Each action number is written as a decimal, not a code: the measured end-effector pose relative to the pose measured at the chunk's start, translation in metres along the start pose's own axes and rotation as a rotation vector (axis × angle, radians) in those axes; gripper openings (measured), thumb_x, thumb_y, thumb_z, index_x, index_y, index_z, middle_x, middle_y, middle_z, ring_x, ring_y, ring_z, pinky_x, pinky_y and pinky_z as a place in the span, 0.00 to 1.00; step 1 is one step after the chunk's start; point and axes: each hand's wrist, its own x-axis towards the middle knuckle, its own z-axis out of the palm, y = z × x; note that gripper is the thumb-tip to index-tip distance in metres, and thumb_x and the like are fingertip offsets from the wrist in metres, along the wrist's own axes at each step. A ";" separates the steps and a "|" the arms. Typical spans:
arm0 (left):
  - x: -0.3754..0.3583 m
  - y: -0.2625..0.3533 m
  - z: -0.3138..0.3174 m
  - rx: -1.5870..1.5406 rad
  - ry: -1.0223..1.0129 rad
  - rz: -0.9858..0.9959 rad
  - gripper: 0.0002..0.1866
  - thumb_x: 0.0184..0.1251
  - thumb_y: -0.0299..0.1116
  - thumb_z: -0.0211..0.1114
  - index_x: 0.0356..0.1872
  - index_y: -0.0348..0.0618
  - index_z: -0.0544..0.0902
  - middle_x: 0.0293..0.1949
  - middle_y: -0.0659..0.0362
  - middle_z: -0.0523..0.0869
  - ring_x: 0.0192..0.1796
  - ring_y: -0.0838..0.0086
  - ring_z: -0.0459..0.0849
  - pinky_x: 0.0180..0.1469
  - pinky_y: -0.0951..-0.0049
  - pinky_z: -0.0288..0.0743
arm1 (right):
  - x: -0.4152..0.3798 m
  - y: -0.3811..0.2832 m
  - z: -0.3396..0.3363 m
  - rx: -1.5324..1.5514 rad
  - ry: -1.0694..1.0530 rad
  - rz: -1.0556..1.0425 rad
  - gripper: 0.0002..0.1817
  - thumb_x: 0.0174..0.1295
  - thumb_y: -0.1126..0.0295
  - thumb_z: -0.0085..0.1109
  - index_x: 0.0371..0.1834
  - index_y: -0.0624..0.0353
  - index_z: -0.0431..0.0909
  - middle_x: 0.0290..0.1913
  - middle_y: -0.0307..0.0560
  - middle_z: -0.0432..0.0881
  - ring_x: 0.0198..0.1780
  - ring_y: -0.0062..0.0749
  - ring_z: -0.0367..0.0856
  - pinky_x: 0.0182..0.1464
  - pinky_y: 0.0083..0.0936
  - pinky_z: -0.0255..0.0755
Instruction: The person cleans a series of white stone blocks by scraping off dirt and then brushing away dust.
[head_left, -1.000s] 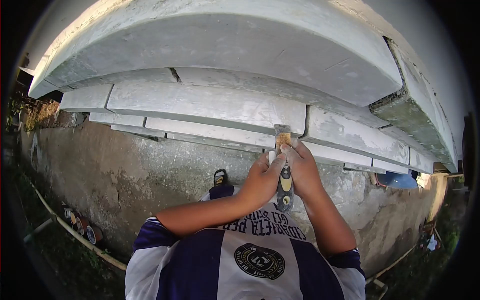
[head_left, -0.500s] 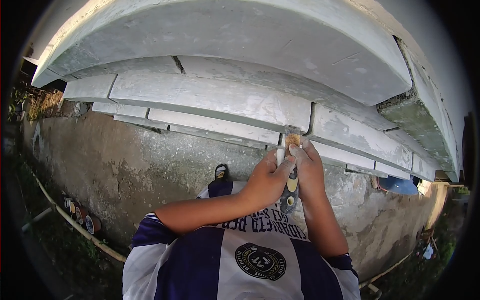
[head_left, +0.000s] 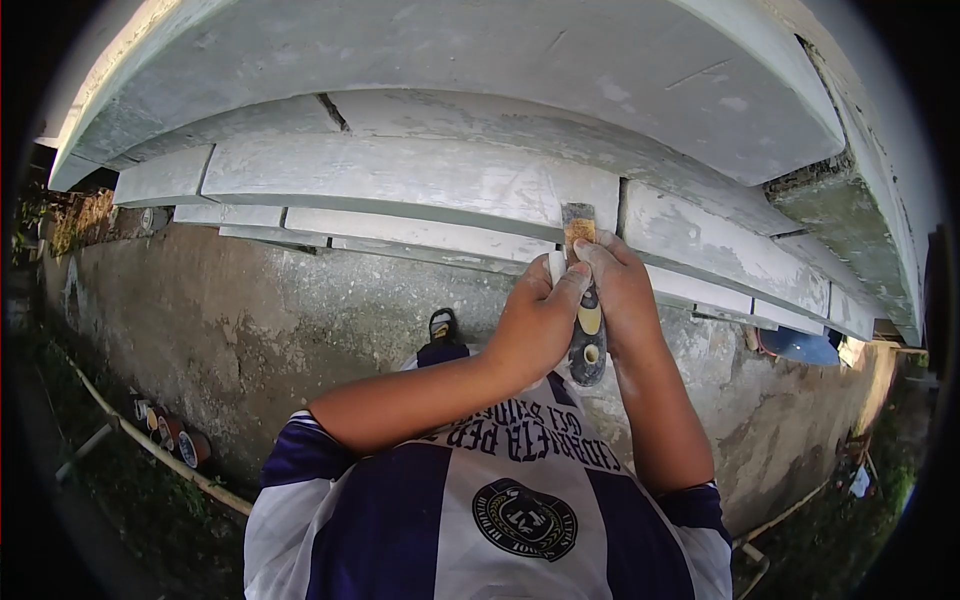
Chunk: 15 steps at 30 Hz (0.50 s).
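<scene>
A putty knife (head_left: 589, 318) with a black and yellow handle stands between my two hands, its stained blade pointing away from me at the pale ledge. My left hand (head_left: 540, 322) is closed, its thumb pressed against the knife near the neck. A small white piece (head_left: 556, 267) shows at its fingers. From the other side my right hand (head_left: 622, 290) pinches the knife where blade meets handle, fingertips dusted white. The blade overlaps the front face of the grey-white stepped ledge (head_left: 400, 175), close to a dark vertical joint.
Overhead curves a larger white-grey slab (head_left: 420, 50). Below is a rough concrete surface (head_left: 250, 300) with patchy stains, and my sandalled foot (head_left: 442, 324). Several pots (head_left: 192, 448) sit at the lower left beside a bamboo pole (head_left: 160, 455). A blue basin (head_left: 800, 345) is at the right.
My hands and the putty knife have shifted upward in view, and the blade now overlaps the ledge's front face instead of its lower edge. The view has shifted slightly.
</scene>
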 end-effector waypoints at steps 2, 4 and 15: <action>-0.007 -0.004 -0.001 -0.027 -0.022 0.014 0.14 0.81 0.34 0.54 0.56 0.33 0.73 0.43 0.58 0.83 0.43 0.82 0.79 0.44 0.78 0.75 | -0.005 0.002 0.001 -0.018 0.026 0.008 0.10 0.73 0.72 0.50 0.51 0.65 0.77 0.37 0.42 0.81 0.35 0.20 0.79 0.37 0.20 0.73; -0.018 -0.009 0.001 -0.010 -0.003 0.030 0.13 0.82 0.35 0.54 0.54 0.33 0.73 0.42 0.58 0.83 0.42 0.82 0.79 0.43 0.78 0.75 | -0.006 0.010 -0.005 -0.068 0.028 0.015 0.10 0.74 0.72 0.51 0.52 0.65 0.77 0.38 0.42 0.81 0.36 0.21 0.79 0.38 0.20 0.73; -0.016 -0.002 -0.001 -0.047 -0.038 -0.006 0.13 0.82 0.35 0.53 0.54 0.34 0.73 0.40 0.60 0.82 0.41 0.83 0.78 0.43 0.78 0.74 | -0.005 0.011 -0.004 -0.109 0.044 -0.003 0.11 0.73 0.71 0.51 0.51 0.66 0.77 0.38 0.42 0.82 0.33 0.22 0.79 0.35 0.20 0.74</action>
